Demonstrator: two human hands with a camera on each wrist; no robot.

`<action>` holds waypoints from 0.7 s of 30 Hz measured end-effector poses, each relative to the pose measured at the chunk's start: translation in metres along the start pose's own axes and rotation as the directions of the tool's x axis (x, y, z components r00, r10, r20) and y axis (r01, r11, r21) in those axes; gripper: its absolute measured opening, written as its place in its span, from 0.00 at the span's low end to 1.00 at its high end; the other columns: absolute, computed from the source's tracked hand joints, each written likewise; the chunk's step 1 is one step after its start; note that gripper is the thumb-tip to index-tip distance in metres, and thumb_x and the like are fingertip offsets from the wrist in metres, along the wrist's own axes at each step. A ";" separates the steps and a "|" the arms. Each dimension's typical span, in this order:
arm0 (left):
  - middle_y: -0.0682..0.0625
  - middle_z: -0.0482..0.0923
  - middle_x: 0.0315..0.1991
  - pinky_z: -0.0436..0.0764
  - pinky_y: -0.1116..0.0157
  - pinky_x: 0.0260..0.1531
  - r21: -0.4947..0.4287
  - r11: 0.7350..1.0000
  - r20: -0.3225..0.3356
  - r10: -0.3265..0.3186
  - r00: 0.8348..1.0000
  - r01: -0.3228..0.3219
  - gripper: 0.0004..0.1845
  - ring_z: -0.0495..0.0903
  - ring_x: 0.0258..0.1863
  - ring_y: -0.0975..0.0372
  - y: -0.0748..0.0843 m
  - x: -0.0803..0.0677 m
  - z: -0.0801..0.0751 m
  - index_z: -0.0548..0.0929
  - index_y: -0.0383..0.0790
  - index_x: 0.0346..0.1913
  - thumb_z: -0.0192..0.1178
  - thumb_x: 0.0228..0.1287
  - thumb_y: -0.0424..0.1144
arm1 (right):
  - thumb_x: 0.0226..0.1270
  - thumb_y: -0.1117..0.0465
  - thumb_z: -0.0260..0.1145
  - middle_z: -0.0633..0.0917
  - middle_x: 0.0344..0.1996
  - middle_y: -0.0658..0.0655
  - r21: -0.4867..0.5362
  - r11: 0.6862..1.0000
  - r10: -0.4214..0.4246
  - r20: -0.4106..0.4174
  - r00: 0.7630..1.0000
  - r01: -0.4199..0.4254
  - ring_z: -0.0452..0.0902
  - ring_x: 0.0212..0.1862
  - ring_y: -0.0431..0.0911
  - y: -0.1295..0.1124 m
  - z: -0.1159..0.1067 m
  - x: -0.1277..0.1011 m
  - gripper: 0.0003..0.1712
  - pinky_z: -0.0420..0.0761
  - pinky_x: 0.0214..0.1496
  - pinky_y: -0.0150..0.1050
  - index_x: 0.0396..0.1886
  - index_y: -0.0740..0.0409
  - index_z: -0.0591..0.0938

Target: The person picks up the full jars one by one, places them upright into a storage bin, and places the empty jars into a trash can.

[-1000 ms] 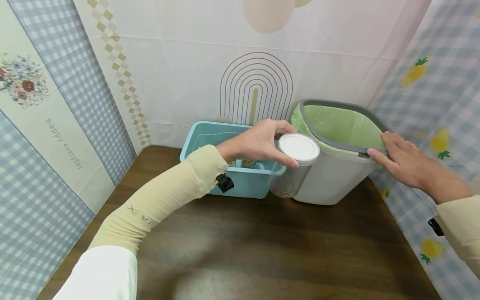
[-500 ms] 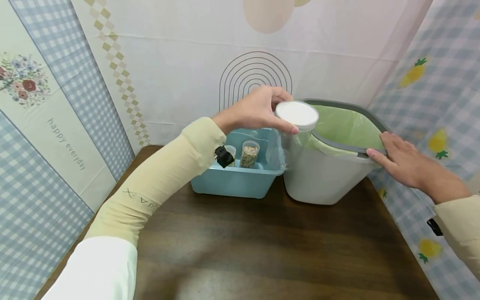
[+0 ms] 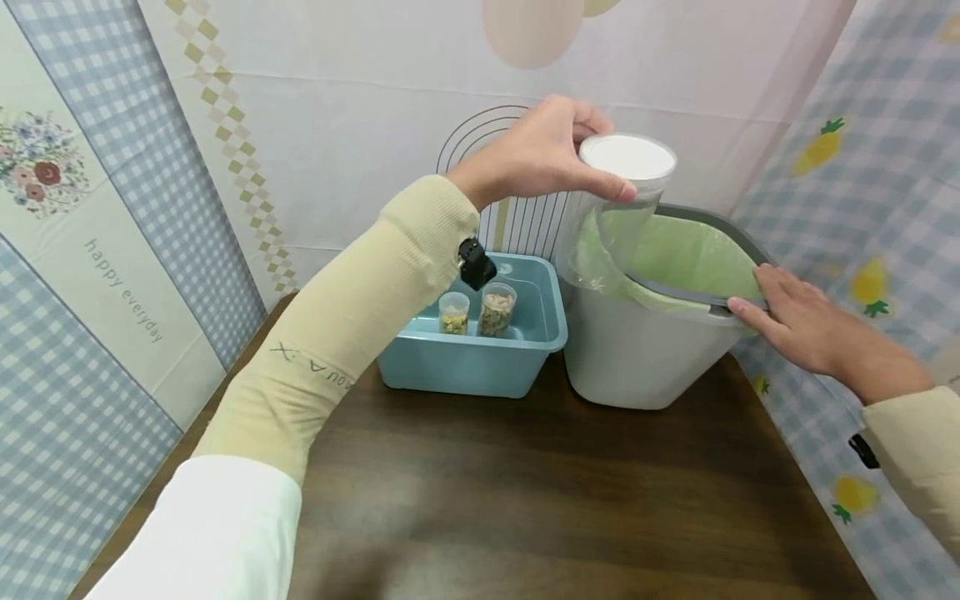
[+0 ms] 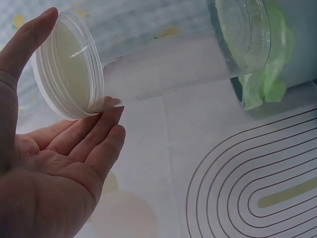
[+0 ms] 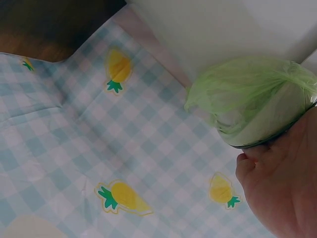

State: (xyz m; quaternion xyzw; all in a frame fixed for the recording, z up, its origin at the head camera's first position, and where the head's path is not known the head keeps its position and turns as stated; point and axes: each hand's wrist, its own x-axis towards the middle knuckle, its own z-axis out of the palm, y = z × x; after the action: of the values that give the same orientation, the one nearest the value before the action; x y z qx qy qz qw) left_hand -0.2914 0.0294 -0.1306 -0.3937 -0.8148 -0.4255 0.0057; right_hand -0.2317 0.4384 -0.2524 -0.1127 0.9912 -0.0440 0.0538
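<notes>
- Two hands were at work around the white bin (image 3: 637, 358): the left hand (image 3: 536, 158) gripped a clear jar (image 3: 611, 221) by its white-lidded end, fingertips and thumb curled round the lid's rim, while the right hand (image 3: 806, 329) lay with straight fingers on the bin's grey rim, on its right side.
- The jar hung tilted above the bin's left edge, its lidded end uppermost and its far end dipping toward the green liner (image 3: 690, 258).
- From the left wrist view, the jar looked empty, though glare made that hard to confirm.
- To do this step well, I judged the jar should be kept centred over the liner rather than over the rim, so nothing could fall outside the bin.
- The fingertip hold on the lid looked light; a firmer wrap would guard against a slip.
- The right hand's press seemed worth keeping, since it steadied the bin.
- Left of the bin stood a blue tub (image 3: 472, 367) holding two small filled jars (image 3: 476, 311).
</notes>
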 end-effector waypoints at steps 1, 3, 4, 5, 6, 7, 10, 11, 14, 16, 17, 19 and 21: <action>0.49 0.89 0.51 0.78 0.71 0.46 0.008 1.000 -0.007 -0.003 1.000 0.003 0.32 0.83 0.44 0.64 0.003 0.003 0.000 0.83 0.38 0.58 0.83 0.52 0.48 | 0.88 0.38 0.37 0.36 0.82 0.82 0.000 1.000 0.003 0.000 1.000 -0.003 0.30 0.82 0.78 0.000 0.000 0.000 0.50 0.36 0.80 0.77 0.84 0.71 0.31; 0.51 0.88 0.51 0.78 0.71 0.45 0.019 1.000 -0.018 -0.006 1.000 0.007 0.33 0.82 0.44 0.64 0.008 0.009 0.001 0.83 0.39 0.58 0.83 0.52 0.49 | 0.88 0.38 0.37 0.36 0.81 0.82 -0.001 1.000 0.006 0.001 1.000 -0.006 0.30 0.82 0.79 0.001 0.000 0.000 0.50 0.35 0.80 0.77 0.84 0.71 0.31; 0.51 0.88 0.50 0.77 0.71 0.44 0.021 1.000 -0.023 -0.004 1.000 0.005 0.32 0.81 0.44 0.64 0.010 0.012 0.002 0.83 0.40 0.57 0.83 0.52 0.49 | 0.88 0.38 0.37 0.36 0.81 0.82 -0.001 1.000 0.008 0.002 1.000 -0.008 0.30 0.82 0.79 0.002 0.000 0.000 0.50 0.35 0.80 0.77 0.84 0.71 0.31; 0.52 0.88 0.49 0.77 0.71 0.44 0.020 1.000 -0.029 -0.005 1.000 0.005 0.31 0.81 0.43 0.65 0.012 0.015 0.003 0.84 0.40 0.56 0.83 0.52 0.50 | 0.88 0.38 0.37 0.36 0.81 0.82 0.002 1.000 0.012 0.005 1.000 -0.012 0.30 0.82 0.78 0.002 0.000 0.000 0.50 0.35 0.80 0.77 0.84 0.71 0.31; 0.52 0.87 0.48 0.76 0.71 0.43 0.022 1.000 -0.037 0.002 0.999 -0.001 0.30 0.80 0.42 0.65 0.014 0.017 0.004 0.84 0.40 0.54 0.83 0.51 0.50 | 0.88 0.37 0.37 0.36 0.81 0.82 0.002 1.000 0.014 0.007 1.000 -0.014 0.30 0.82 0.79 0.003 0.000 0.000 0.51 0.35 0.80 0.77 0.84 0.71 0.31; 0.53 0.87 0.46 0.76 0.71 0.43 0.028 1.000 -0.043 0.007 0.999 -0.006 0.29 0.79 0.42 0.65 0.016 0.019 0.005 0.84 0.41 0.52 0.82 0.52 0.50 | 0.88 0.37 0.37 0.36 0.81 0.82 0.000 1.000 0.017 0.009 1.000 -0.017 0.30 0.82 0.78 0.003 0.000 0.000 0.51 0.35 0.80 0.76 0.84 0.71 0.31; 0.54 0.84 0.41 0.74 0.71 0.40 0.049 0.999 -0.058 0.026 0.998 -0.023 0.24 0.76 0.39 0.65 0.019 0.026 0.009 0.84 0.42 0.44 0.82 0.52 0.52 | 0.88 0.37 0.37 0.36 0.81 0.82 -0.001 1.000 0.021 0.012 1.000 -0.021 0.30 0.82 0.79 0.004 0.000 0.001 0.51 0.35 0.80 0.77 0.84 0.71 0.31; 0.54 0.82 0.41 0.73 0.70 0.39 0.058 0.998 -0.064 0.030 0.998 -0.026 0.24 0.75 0.39 0.66 0.020 0.028 0.010 0.83 0.42 0.43 0.82 0.52 0.53 | 0.88 0.37 0.37 0.36 0.81 0.82 -0.002 1.000 0.023 0.013 1.000 -0.023 0.30 0.82 0.79 0.004 0.001 0.001 0.51 0.35 0.80 0.76 0.84 0.71 0.31; 0.55 0.81 0.44 0.74 0.71 0.40 0.072 0.997 -0.069 0.021 0.997 -0.016 0.26 0.74 0.41 0.66 0.023 0.035 0.015 0.82 0.43 0.45 0.81 0.52 0.54 | 0.88 0.37 0.36 0.36 0.81 0.82 -0.004 1.000 0.026 0.016 1.000 -0.026 0.30 0.82 0.79 0.005 0.000 0.000 0.51 0.35 0.80 0.76 0.84 0.72 0.31; 0.55 0.81 0.47 0.75 0.71 0.41 0.077 0.997 -0.068 0.016 0.998 -0.010 0.28 0.75 0.42 0.66 0.025 0.040 0.019 0.82 0.42 0.48 0.81 0.53 0.54 | 0.88 0.37 0.36 0.35 0.81 0.82 -0.004 1.000 0.029 0.017 0.999 -0.029 0.29 0.82 0.79 0.005 -0.001 0.000 0.51 0.35 0.80 0.76 0.84 0.71 0.30; 0.55 0.81 0.47 0.75 0.72 0.42 0.077 0.997 -0.067 0.013 0.998 -0.007 0.28 0.75 0.43 0.66 0.025 0.043 0.021 0.81 0.42 0.49 0.81 0.53 0.54 | 0.88 0.37 0.36 0.35 0.81 0.82 -0.004 1.000 0.029 0.017 0.999 -0.029 0.29 0.82 0.79 0.005 -0.001 0.000 0.51 0.35 0.80 0.76 0.83 0.71 0.30; 0.55 0.81 0.48 0.76 0.72 0.42 0.070 0.998 -0.065 0.008 0.998 -0.004 0.29 0.75 0.43 0.67 0.026 0.048 0.025 0.81 0.42 0.50 0.80 0.53 0.54 | 0.88 0.37 0.35 0.35 0.81 0.82 -0.002 1.000 0.029 0.016 0.999 -0.029 0.29 0.82 0.79 0.004 -0.002 -0.001 0.51 0.35 0.80 0.77 0.83 0.71 0.30; 0.54 0.80 0.49 0.76 0.73 0.43 0.063 0.998 -0.060 0.006 0.998 -0.003 0.29 0.76 0.44 0.67 0.026 0.053 0.029 0.81 0.41 0.51 0.81 0.54 0.53 | 0.88 0.37 0.36 0.35 0.81 0.82 0.003 1.000 0.029 0.014 0.999 -0.029 0.30 0.82 0.79 0.003 -0.001 -0.001 0.51 0.35 0.80 0.77 0.84 0.71 0.30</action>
State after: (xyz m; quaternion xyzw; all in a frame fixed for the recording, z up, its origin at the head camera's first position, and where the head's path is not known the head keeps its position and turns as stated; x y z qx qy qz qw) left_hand -0.3014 0.0920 -0.1134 -0.3822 -0.8263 -0.4114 0.0435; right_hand -0.2314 0.4421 -0.2514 -0.0984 0.9923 -0.0443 0.0615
